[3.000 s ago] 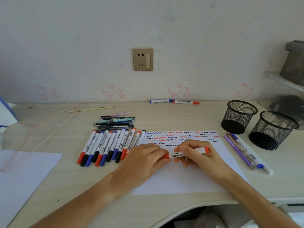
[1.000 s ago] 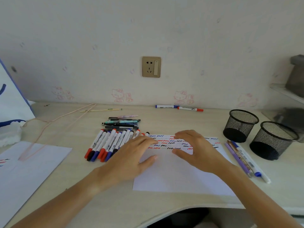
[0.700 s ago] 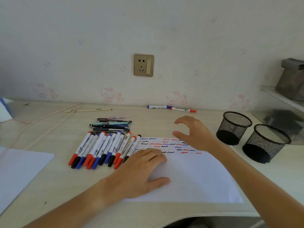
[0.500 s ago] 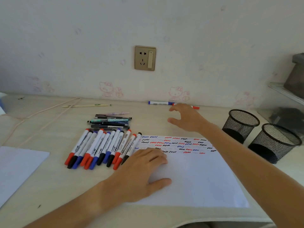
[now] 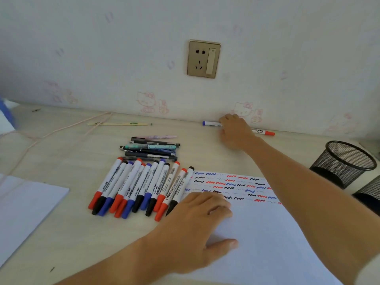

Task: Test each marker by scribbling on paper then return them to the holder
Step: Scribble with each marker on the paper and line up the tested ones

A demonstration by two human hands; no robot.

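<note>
The desk [image 5: 61, 233] runs up to the wall along its back edge, and my sheet of paper [image 5: 267, 243] lies at the front edge, its far end covered in rows of red, blue and black squiggles. My left hand [image 5: 197, 229] lies flat on the paper's left side, fingers relaxed and spread, holding nothing. My right hand [image 5: 236, 132] is stretched to the back edge, resting over two markers that lie end to end against the wall; I cannot tell whether its fingers have closed on either one. The blue-capped marker [image 5: 209, 123] sticks out to the left of that hand, the red-capped marker [image 5: 264, 132] to its right. Two black mesh holders [image 5: 345, 161] stand at the desk's right edge. A row of markers [image 5: 141, 186] lies just left of the paper, with a few pens [image 5: 150, 148] behind it.
</note>
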